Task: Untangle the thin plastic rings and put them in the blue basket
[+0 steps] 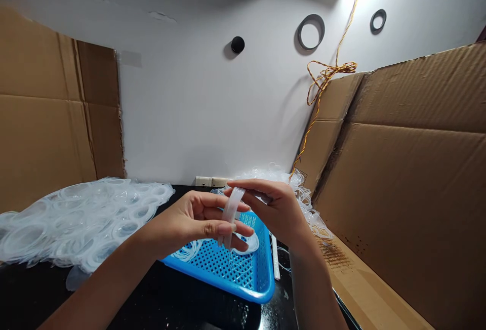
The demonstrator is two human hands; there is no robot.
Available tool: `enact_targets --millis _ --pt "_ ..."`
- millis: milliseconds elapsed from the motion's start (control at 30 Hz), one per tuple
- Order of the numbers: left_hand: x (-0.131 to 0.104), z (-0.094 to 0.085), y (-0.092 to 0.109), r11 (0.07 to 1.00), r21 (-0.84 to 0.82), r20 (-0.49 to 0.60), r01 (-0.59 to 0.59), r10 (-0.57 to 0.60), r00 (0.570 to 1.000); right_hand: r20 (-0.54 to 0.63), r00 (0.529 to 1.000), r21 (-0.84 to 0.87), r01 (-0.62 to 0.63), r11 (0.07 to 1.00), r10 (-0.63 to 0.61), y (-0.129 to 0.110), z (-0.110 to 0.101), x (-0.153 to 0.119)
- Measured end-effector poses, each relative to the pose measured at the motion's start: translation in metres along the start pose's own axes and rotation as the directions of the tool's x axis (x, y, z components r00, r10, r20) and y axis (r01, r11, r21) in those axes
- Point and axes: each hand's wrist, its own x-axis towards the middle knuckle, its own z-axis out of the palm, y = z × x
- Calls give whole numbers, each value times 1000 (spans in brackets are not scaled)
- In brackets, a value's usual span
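Observation:
Between my hands is a stack of translucent white rings [232,208], held on edge above a blue basket [224,284]. My left hand [193,221] grips the lower part, thumb in front and fingers through and behind the rings. At the top edge, my right hand [273,203] pinches the same stack between thumb and fingers. Inside the basket lie loose white rings [188,250] on the left and another bunch [251,243] on the right, partly hidden by my left fingers.
A large heap of clear rings and discs [125,208] covers the black table's [182,299] left side. Thin ring scraps [307,208] pile up behind my right hand. Cardboard walls [410,178] stand on both sides. A yellow twisted cord [317,110] hangs at right; a white strip [275,256] lies beside the basket.

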Motion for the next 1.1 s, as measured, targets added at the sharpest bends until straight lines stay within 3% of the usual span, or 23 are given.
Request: enact_targets --millis 267,367,467,633,800,1100 --pt "6 -4 -8 1000 -21 -27 7 -8 1000 76 986 -49 151 987 -147 -4 8 0" --pt "6 -4 -6 1000 13 -45 13 -12 999 102 986 -93 142 985 -133 -3 8 0" --pt "3 -4 -4 998 55 6 2 -3 1000 131 987 -127 112 986 -96 0 7 1" --pt "1 -8 -3 996 95 140 3 -16 990 73 995 -71 77 995 -72 0 3 -1" --pt "0 -7 -2 996 82 197 19 -35 980 52 994 -33 99 995 -97 -5 2 -3" --pt "1 -4 -7 1000 1 110 17 -17 994 58 989 -79 144 986 -139 -4 6 -2"
